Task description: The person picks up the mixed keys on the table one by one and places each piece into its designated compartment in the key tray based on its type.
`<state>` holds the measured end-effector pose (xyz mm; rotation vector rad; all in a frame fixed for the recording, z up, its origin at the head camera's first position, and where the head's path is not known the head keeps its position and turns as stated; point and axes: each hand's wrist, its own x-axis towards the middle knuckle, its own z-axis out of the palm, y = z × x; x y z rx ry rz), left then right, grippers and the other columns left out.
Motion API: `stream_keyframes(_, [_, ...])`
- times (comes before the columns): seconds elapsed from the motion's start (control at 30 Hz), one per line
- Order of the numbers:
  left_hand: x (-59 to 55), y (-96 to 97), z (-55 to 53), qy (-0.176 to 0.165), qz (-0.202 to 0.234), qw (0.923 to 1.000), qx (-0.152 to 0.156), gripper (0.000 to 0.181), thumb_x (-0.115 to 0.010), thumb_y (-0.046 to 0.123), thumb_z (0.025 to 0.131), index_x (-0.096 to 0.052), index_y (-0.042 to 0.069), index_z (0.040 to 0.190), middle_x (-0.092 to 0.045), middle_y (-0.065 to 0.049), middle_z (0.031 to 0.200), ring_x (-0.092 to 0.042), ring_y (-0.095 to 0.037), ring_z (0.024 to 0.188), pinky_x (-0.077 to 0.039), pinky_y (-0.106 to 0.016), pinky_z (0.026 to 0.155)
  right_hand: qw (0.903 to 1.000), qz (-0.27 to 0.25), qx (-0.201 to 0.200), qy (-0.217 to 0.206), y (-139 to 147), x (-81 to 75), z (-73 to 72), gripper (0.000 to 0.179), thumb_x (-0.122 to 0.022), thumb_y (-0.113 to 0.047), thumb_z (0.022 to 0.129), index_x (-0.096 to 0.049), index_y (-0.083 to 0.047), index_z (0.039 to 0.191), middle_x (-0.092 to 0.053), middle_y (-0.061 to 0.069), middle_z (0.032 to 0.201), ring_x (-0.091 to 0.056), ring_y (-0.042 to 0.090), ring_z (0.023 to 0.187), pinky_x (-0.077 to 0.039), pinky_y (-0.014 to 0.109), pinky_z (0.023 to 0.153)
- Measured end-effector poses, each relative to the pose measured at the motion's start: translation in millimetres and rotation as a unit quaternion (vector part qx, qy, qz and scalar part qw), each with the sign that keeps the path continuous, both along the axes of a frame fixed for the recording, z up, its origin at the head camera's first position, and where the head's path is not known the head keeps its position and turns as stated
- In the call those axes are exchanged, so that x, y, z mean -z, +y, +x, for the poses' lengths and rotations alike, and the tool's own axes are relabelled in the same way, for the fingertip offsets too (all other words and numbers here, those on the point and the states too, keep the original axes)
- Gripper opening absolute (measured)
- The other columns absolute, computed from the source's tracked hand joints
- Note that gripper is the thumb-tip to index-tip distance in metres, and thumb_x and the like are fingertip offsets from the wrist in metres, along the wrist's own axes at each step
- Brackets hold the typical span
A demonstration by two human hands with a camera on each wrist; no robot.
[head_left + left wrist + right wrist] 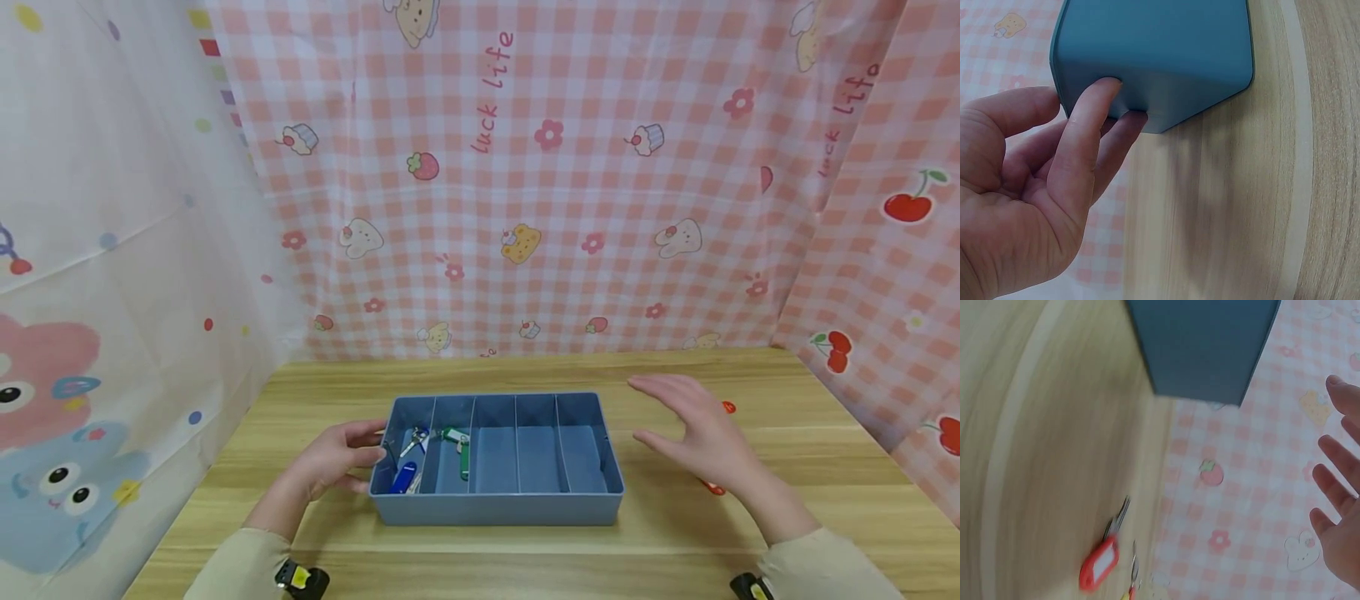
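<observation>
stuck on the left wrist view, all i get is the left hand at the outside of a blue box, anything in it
Observer: Yes, the head view shows blue tags inside the box, at its left end, and green tags in the next compartment.
Operator: ok and what's at the far end
Observer: The right hand, off to the right and apart from the box.
Operator: anything loose over on that side
Observer: Yes, in the right wrist view a red tag lies on the table.
</observation>
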<state>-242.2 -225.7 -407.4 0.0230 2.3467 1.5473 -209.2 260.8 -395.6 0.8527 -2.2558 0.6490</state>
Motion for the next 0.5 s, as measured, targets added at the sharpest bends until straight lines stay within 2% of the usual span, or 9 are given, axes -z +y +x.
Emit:
stream_keyframes(0.13, [-0.3, 0.0, 0.0, 0.001, 0.001, 1.0, 0.001, 0.054, -0.064, 0.001, 0.094, -0.046, -0.003, 0.144, -0.05, -0.03, 0.139, -0.063, -0.032, 0.104, -0.06, -0.043, 0.066, 0.9998, 0.018, 0.007, 0.007, 16, 4.1, -1.0, 0.072, -0.089, -0.017, 0.068, -0.061, -0.009, 0.134, -0.063, 0.007, 0.129, -0.054, 0.031, 0.116, -0.04, 0.043, 0.093])
stream_keyframes(0.3, [-0.3, -0.2, -0.1, -0.001, 0.004, 1.0, 0.003, 0.054, -0.064, 0.002, 0.093, -0.046, -0.003, 0.144, -0.049, -0.03, 0.14, -0.063, -0.032, 0.105, -0.06, -0.043, 0.066, 0.999, 0.042, 0.018, 0.005, 34, 8.2, -0.6, 0.078, -0.09, -0.017, 0.067, -0.059, -0.011, 0.137, -0.06, 0.008, 0.133, -0.052, 0.03, 0.118, -0.035, 0.033, 0.101])
stream_keyframes(0.37, [-0.5, -0.1, -0.1, -0.002, 0.004, 1.0, 0.003, 0.054, -0.064, 0.002, 0.094, -0.046, -0.003, 0.144, -0.049, -0.03, 0.14, -0.063, -0.032, 0.106, -0.06, -0.043, 0.066, 0.9984, 0.051, 0.023, 0.009, 40, 10.7, -0.5, 0.072, -0.087, -0.033, 0.074, -0.059, -0.012, 0.137, -0.06, 0.008, 0.133, -0.052, 0.03, 0.118, -0.032, 0.027, 0.102])
stream_keyframes(0.5, [-0.3, 0.1, -0.5, -0.004, 0.003, 1.0, 0.002, 0.054, -0.064, 0.001, 0.094, -0.046, -0.003, 0.144, -0.049, -0.03, 0.14, -0.063, -0.033, 0.106, -0.06, -0.043, 0.066, 0.9975, 0.062, 0.031, 0.009, 51, 16.2, 0.1, 0.07, -0.06, -0.064, 0.088, -0.06, -0.013, 0.136, -0.061, 0.006, 0.129, -0.054, 0.029, 0.114, -0.038, 0.036, 0.096])
